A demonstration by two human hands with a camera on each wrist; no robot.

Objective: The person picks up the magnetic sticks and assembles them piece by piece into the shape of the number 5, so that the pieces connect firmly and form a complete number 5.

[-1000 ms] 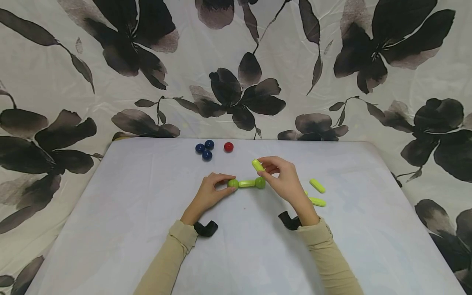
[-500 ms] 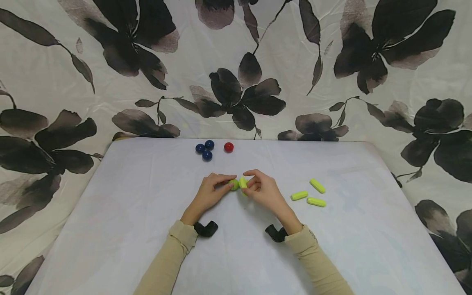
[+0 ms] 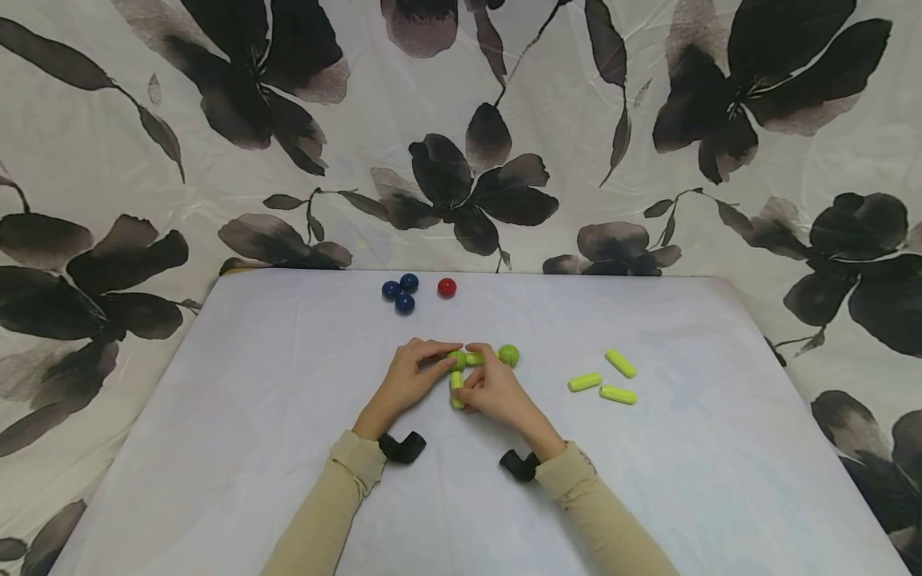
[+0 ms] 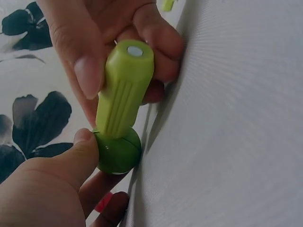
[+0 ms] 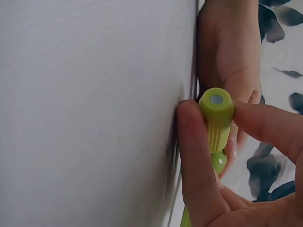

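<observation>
My left hand [image 3: 406,376] grips a green ball [image 4: 118,153] between thumb and fingers on the white table. With thumb and fingers, my right hand [image 3: 504,396] pinches a yellow-green ribbed rod [image 4: 122,90] that points toward me. The rod's far end touches the gripped ball; its near end shows a small silvery disc in both wrist views. A second yellow-green rod [image 3: 473,359] runs from that ball to another green ball [image 3: 509,355] on the right. My right fingers partly hide this second rod in the head view.
Three loose yellow-green rods [image 3: 584,382] lie to the right of my hands. Three dark blue balls [image 3: 404,303] and one red ball [image 3: 446,287] sit near the back edge of the table [image 3: 288,448]. A flower-printed cloth [image 3: 324,160] hangs behind.
My right hand has brought the pinched rod left and down from above the right green ball to the near side of the left ball. My left hand has stayed in place.
</observation>
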